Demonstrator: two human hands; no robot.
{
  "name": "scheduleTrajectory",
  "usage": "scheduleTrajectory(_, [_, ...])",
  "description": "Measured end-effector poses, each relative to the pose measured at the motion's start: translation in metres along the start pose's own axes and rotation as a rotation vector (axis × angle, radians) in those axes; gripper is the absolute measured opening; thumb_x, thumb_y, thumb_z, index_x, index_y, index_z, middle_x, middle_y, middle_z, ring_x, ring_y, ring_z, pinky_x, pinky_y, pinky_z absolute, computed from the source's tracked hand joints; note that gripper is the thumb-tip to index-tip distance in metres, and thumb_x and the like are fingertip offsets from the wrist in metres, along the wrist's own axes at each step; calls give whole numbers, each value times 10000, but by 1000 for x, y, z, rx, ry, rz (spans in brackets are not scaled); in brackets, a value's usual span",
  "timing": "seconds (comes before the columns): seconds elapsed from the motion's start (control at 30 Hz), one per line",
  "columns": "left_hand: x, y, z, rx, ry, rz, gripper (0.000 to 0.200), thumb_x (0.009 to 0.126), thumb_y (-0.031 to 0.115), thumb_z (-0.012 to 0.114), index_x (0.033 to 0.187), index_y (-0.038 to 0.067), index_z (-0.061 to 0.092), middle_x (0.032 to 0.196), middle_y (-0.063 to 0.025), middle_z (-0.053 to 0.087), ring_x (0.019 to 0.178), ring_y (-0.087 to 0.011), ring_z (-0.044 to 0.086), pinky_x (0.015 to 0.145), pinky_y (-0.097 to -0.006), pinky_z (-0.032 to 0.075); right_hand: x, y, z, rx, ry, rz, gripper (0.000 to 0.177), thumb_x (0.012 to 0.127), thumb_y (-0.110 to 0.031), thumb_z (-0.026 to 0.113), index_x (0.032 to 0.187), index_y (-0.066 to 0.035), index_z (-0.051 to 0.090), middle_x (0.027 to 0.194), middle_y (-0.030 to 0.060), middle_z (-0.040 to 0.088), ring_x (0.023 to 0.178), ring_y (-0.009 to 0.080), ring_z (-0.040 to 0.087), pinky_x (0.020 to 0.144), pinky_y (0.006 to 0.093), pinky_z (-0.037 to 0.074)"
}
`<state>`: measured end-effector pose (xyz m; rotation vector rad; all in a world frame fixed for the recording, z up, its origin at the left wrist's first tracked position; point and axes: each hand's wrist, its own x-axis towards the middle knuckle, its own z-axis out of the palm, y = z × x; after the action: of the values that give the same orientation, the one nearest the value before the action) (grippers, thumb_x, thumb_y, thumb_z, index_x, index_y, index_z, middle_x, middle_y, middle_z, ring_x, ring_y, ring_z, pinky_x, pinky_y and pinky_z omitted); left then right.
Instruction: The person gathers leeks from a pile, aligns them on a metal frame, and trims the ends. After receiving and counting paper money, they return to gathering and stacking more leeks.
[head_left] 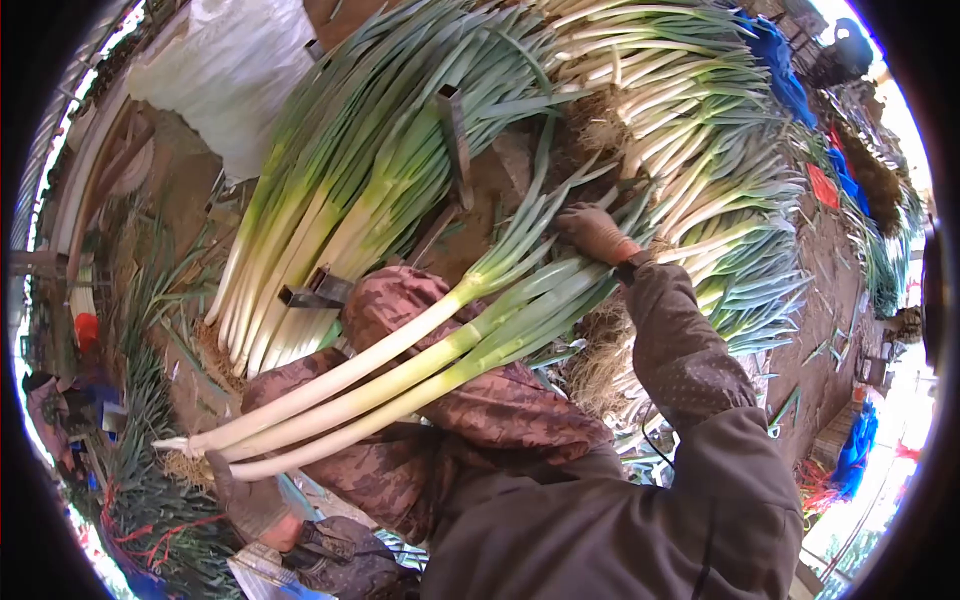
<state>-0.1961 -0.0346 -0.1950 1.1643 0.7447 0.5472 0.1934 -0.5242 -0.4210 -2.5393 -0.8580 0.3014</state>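
Note:
Several long green onions with thick white stalks lie slantwise across my camouflage-covered legs. Their root ends point to the lower left and their leaves to the upper right. At the root ends, my gloved left hand is closed round the lower stalks, its fingers partly hidden behind them. My gloved right hand is up among the leaf tops, with curled fingers; what they pinch is hidden by the leaves and the hand itself.
A big bundle of green onions leans on a metal frame ahead. Stacked green onions run along the right. A white sack lies upper left, and loose leaves cover the left ground. A metal post stands up.

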Motion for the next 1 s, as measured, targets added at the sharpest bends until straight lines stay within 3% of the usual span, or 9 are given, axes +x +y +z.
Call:
scheduleTrajectory(0.07, [-3,8,-6,-191,-138,-142,617,992,486,565,1384,14,494,1323,-197,587,1158,-316,601,1008,-462,493,0,17,-5,220,50,147,369,803,-223,731,1146,-95,685,1242,139,623,1124,370,585,935,446,485])
scheduleTrajectory(0.13, [0,7,-3,-370,27,-187,547,1022,421,540,1373,3,504,1306,-190,602,1146,-295,608,1010,-444,484,-3,0,-35,55,225,161,400,793,-248,742,1165,-113,686,1283,143,616,1133,399,583,962,459,474])
scheduleTrajectory(0.23, [1,-13,-18,-153,48,83,479,1033,348,522,1380,19,499,1281,-149,597,1148,-266,596,1026,-416,474,-11,-84,-69,67,417,86,662,740,-265,792,1322,-46,568,1344,214,559,1252,414,510,1043,452,425])
scheduleTrajectory(0.33, [-1,12,38,-1128,-516,49,384,1043,241,476,1383,64,494,1186,-58,585,1121,-210,573,1021,-370,478,-34,-218,-72,1,174,-272,957,699,-419,803,1466,-3,408,1493,243,418,1431,450,322,1179,518,251])
scheduleTrajectory(0.4, [-15,21,53,-844,-251,189,403,977,166,568,1350,25,512,1195,-101,604,1121,-236,590,1025,-394,476,-41,-274,-59,-3,-67,-527,1022,701,-501,782,1486,7,369,1525,259,357,1463,475,248,1199,567,157])
scheduleTrajectory(0.5, [-41,33,69,-344,176,132,464,878,53,707,1301,-33,538,1209,-165,632,1121,-275,615,1032,-430,473,-25,-328,-35,105,166,-568,896,737,-410,743,1443,22,402,1429,252,440,1376,465,369,1174,587,215])
scheduleTrajectory(0.77, [-60,34,48,-549,-24,235,420,896,75,687,1279,-33,550,1216,-179,632,1163,-314,609,1069,-474,458,-22,-310,-28,25,80,-675,779,712,-274,741,1374,18,452,1088,198,557,991,390,538,888,513,431])
scheduleTrajectory(0.87, [-42,28,37,-695,18,71,451,925,57,677,1338,-40,525,1289,-184,602,1194,-292,596,1064,-437,489,-28,-343,-76,-51,-35,-552,757,710,-201,714,1378,32,445,1049,197,540,952,394,526,856,512,429])
scheduleTrajectory(1.0, [5,44,42,-487,-106,132,369,1024,184,571,1305,-52,531,1273,-160,618,1208,-223,581,1085,-365,438,-4,-366,-132,-390,167,-623,770,685,-45,625,1428,20,432,1065,221,522,985,391,501,864,520,426])
